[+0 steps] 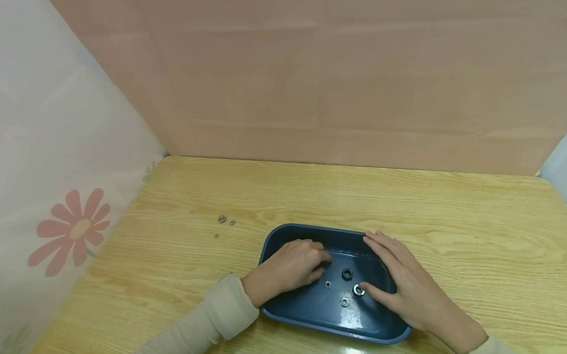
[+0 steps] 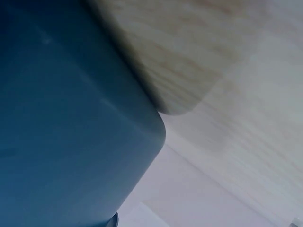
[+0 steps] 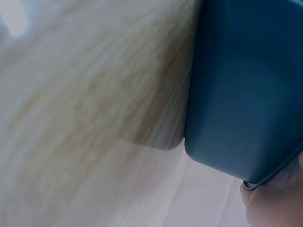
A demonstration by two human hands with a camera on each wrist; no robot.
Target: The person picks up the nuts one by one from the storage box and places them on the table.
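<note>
A dark blue plastic tray (image 1: 333,332) sits on the table. Inside it lie a large black nut (image 1: 347,274), a silver nut (image 1: 356,292), and two smaller silver nuts, one left (image 1: 327,284) and one nearer the front (image 1: 344,302). My left hand (image 1: 293,265) reaches over the left rim, its fingers bent loosely down and thumb apart from the index finger; the palm side is hidden. Across the right end of the tray rests my right hand (image 1: 408,283), fingers stretched along the far corner's rim, thumb inside overlapping the silver nut's edge.
Left of the tray, three small metal pieces lie on the wooden table: a larger ring-shaped piece (image 1: 222,219), a smaller one (image 1: 231,222) and a tiny one (image 1: 216,236). A brown backdrop (image 1: 322,79) rises behind the table; a flower-printed white sheet (image 1: 24,137) hangs at the left.
</note>
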